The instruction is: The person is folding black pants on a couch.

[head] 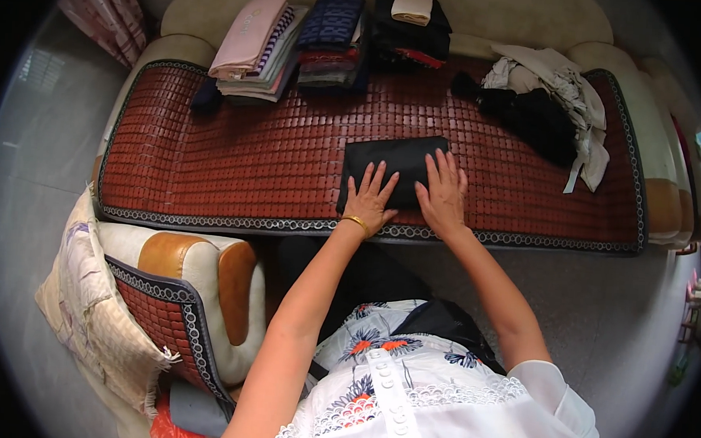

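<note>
A black folded cloth (389, 155) lies flat near the front edge of the sofa seat, on a reddish-brown tile mat. My left hand (370, 201) rests on its left part, fingers spread, with a gold bracelet at the wrist. On the right edge of the cloth lies my right hand (443, 191), palm down, fingertips close to the far right corner. Neither hand grips the fabric. The cloth forms a rough rectangle; part of its near edge is hidden by my hands.
Behind stand a pink-topped stack (250, 41), a navy-topped stack (331, 39) and a black stack (411, 32) of folded fabric. Crumpled black clothing (531, 118) and beige clothing (594, 107) lie to the right. An armchair (240, 290) stands near left, with a woven cover (96, 301).
</note>
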The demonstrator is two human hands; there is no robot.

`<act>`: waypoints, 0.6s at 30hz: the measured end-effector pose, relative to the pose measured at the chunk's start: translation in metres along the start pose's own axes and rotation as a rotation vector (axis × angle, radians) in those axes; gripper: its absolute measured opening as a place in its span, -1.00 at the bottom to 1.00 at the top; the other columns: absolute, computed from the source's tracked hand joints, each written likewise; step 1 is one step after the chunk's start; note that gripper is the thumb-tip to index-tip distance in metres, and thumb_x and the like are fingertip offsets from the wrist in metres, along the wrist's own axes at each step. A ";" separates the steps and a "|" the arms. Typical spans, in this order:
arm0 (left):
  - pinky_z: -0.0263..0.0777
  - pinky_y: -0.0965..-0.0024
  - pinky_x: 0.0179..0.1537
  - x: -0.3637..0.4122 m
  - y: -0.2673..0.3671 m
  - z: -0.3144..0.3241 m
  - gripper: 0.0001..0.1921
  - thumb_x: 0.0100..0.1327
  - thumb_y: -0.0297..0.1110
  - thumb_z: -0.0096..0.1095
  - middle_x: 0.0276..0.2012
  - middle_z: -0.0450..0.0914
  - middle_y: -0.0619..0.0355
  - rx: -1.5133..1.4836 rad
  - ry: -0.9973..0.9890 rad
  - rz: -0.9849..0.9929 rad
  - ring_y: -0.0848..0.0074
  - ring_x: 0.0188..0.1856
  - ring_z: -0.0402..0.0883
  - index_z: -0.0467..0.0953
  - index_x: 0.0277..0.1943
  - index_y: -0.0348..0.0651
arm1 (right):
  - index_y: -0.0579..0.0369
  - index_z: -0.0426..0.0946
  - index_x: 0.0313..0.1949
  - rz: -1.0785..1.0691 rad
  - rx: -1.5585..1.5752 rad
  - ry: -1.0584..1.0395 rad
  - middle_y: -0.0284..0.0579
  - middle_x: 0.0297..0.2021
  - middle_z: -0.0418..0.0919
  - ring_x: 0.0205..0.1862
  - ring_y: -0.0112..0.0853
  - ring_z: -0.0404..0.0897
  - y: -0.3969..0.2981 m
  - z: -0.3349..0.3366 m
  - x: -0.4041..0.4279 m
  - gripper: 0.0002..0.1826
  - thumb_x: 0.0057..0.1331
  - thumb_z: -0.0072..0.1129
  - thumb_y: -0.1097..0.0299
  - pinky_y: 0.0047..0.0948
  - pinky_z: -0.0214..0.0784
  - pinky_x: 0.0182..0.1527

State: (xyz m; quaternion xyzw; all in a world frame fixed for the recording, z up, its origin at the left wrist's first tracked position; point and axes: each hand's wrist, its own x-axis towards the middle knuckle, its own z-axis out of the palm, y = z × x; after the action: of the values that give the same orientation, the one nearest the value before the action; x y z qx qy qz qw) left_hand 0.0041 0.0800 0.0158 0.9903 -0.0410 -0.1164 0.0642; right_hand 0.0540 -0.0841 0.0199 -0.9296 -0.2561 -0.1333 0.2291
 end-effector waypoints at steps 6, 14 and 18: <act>-0.33 -0.10 0.24 0.001 0.001 -0.003 -0.22 0.13 0.04 0.04 0.35 -0.40 0.16 -0.043 -0.025 -0.004 0.26 0.37 -0.46 -0.19 0.33 0.14 | 0.03 0.18 0.17 0.076 0.010 -0.198 -0.04 0.22 0.09 0.29 -0.21 -0.03 -0.008 0.037 0.047 -0.41 0.24 -0.18 -0.02 -0.12 -0.28 0.25; -0.33 -0.15 0.23 0.002 0.000 0.002 -0.21 0.11 0.01 0.08 0.35 -0.39 0.22 -0.126 -0.044 -0.003 0.30 0.37 -0.46 -0.20 0.32 0.26 | 0.09 0.28 0.08 0.060 0.180 -0.010 -0.02 0.13 0.23 0.20 -0.15 0.13 0.021 0.049 0.036 -0.49 0.24 -0.14 0.05 -0.23 -0.08 0.21; -0.30 -0.18 0.21 -0.011 -0.021 -0.001 -0.29 0.08 -0.05 0.15 0.31 -0.09 0.04 -0.216 0.353 0.044 0.20 0.34 -0.15 0.04 0.27 0.05 | 0.19 0.39 -0.17 0.315 0.344 0.173 0.04 -0.15 0.45 -0.10 -0.12 0.42 0.037 0.005 0.021 -0.68 0.21 -0.07 0.21 -0.23 0.23 -0.05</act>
State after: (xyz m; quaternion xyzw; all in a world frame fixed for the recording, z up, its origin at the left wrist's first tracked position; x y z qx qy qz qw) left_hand -0.0048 0.1016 0.0161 0.9815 -0.0379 0.0568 0.1789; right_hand 0.0922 -0.1014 0.0104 -0.8904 -0.1066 -0.1293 0.4232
